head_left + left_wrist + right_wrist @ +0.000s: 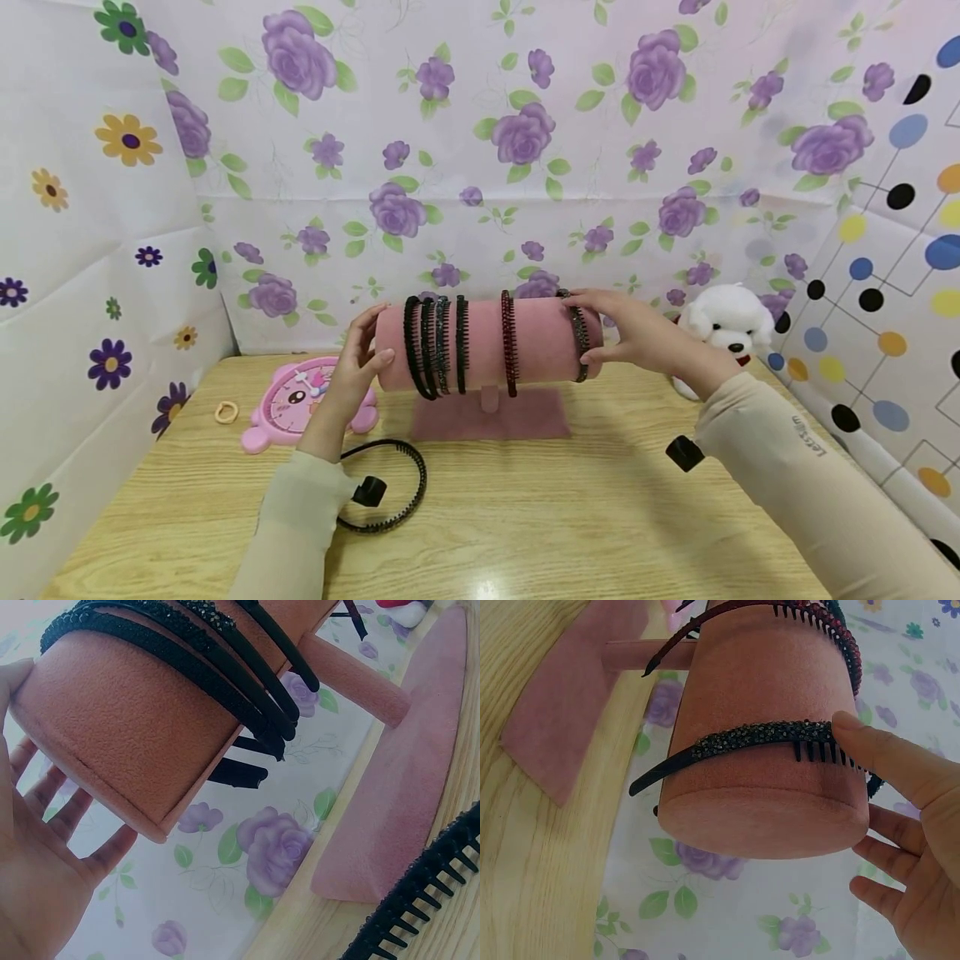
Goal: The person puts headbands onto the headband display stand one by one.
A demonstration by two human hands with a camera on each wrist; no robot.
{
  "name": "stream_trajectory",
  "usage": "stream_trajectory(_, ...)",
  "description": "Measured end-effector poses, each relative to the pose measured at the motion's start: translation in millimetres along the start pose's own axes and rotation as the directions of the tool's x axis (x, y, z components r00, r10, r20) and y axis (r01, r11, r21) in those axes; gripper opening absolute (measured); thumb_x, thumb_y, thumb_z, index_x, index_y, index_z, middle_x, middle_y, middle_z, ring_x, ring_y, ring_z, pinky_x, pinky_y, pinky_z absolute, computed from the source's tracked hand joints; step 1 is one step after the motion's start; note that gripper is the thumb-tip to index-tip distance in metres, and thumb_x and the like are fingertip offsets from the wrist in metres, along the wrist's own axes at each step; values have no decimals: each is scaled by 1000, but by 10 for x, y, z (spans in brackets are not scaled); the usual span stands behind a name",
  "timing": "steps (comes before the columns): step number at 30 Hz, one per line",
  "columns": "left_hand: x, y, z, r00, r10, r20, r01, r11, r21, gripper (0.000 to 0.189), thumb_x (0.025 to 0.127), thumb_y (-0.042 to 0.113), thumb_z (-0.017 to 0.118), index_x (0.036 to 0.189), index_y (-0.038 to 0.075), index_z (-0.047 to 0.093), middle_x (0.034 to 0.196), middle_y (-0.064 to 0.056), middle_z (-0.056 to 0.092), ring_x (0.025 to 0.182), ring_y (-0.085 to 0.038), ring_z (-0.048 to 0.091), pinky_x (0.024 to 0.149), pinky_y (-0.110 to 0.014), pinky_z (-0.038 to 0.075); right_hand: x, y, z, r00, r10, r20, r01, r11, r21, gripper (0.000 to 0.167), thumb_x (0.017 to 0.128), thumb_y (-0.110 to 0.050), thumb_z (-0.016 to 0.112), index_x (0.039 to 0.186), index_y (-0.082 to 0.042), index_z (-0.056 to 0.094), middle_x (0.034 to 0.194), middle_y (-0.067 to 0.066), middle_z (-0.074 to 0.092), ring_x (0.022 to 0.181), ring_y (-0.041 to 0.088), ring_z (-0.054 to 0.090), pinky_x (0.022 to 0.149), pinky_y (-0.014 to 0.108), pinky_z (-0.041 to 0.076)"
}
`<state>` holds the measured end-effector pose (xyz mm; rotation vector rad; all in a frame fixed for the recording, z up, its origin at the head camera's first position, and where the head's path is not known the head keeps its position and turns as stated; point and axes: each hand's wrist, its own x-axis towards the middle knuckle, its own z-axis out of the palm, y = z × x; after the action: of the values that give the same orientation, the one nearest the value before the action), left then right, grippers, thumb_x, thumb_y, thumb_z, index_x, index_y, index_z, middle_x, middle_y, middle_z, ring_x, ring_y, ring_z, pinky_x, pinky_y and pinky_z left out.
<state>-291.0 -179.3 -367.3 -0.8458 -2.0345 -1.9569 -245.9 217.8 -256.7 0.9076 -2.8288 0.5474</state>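
1. Standing on the table (pixel 562 517) in the head view, a pink padded roll (pixel 483 342) is carried horizontally by a short post (pixel 489 400) and a flat pink base (pixel 525 421). Its left end is held by the left grip (pixel 358 358), thumb in front. At its right end, a beaded headband (pixel 579 329) is held by the right grip (pixel 637 333). Four dark headbands (pixel 442 346) are grouped toward the left; a red headband (pixel 510 343) is fitted right of centre. A loose black headband (pixel 422 479) is laid on the table by the left forearm. A pink clock (pixel 288 408) and a tan ring (pixel 218 412) are placed left, a white plush dog (pixel 723 321) right.
2. Left wrist view: roll end is grasped by the left grip, thumb set at the rim, fingers spread on the far side. Dark headbands are seen farther in, tips projecting past the roll. Loose headband's teeth are seen at lower right.
3. Right wrist view: beaded headband is pressed by the right thumb; three other fingers are seen behind the roll's end, index hidden. Red headband is seen farther along.
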Motion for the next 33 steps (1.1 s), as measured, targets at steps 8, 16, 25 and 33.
stream_trajectory(8, 0, -3, -2, 1000, -2, -1, 2, 1000, 9, 61, 94, 7, 48, 150, 19, 26, 150, 4, 33, 135, -7, 33, 107, -40, 26, 63, 0, 2, 1000, -14, -1, 14, 1000, -12, 68, 79, -22, 79, 139, -13, 47, 144, 13, 48, 133, 36, 43, 107, 56, 34)
stream_trajectory(16, 5, 6, 3, 1000, 0, 5, 0, 1000, 8, 61, 94, 7, 48, 150, 19, 27, 150, 5, 34, 135, -7, 34, 107, -41, 26, 139, -4, 22, 999, -33, -11, 32, 998, -59, 66, 79, -26, 78, 137, -15, 48, 138, 13, 54, 125, 34, 51, 103, 53, 39)
stream_trajectory(25, 0, 5, 1, 1000, -2, 3, 2, 1000, 7, 61, 93, 6, 47, 150, 18, 26, 149, 6, 34, 135, -8, 34, 106, -38, 27, 204, -64, 50, 1000, -12, -16, 10, 996, -91, 65, 79, -34, 77, 136, -20, 50, 140, 14, 53, 129, 37, 48, 107, 56, 33)
stream_trajectory(33, 2, 2, 2, 1000, -9, -1, 9, 1000, 8, 62, 93, 6, 47, 150, 18, 26, 150, 3, 34, 135, -7, 34, 106, -38, 27, 262, -131, 72, 1000, 1, -7, -2, 996, -94, 66, 79, -39, 76, 137, -22, 49, 144, 11, 50, 135, 37, 42, 110, 57, 30)
